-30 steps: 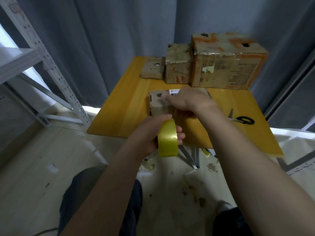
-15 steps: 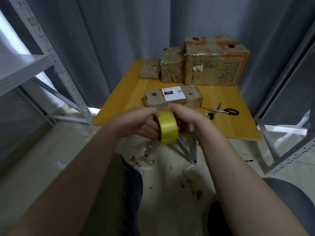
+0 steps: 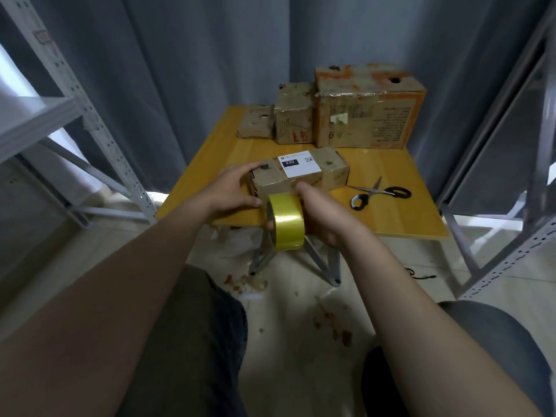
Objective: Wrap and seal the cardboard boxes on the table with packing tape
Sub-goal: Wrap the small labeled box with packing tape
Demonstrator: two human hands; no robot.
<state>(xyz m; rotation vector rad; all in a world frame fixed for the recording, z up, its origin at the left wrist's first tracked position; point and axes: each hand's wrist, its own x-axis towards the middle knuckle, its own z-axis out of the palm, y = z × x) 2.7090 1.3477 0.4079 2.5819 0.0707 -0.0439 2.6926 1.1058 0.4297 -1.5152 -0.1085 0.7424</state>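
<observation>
Box (image 3: 331, 179) by near edge of table (image 3: 397, 218)

The scene is looking dim and slightly soft. Daylight is leaking in under the curtain (image 3: 180, 70), the tape roll (image 3: 287, 227) is glaring, and edges are bending outward.
</observation>
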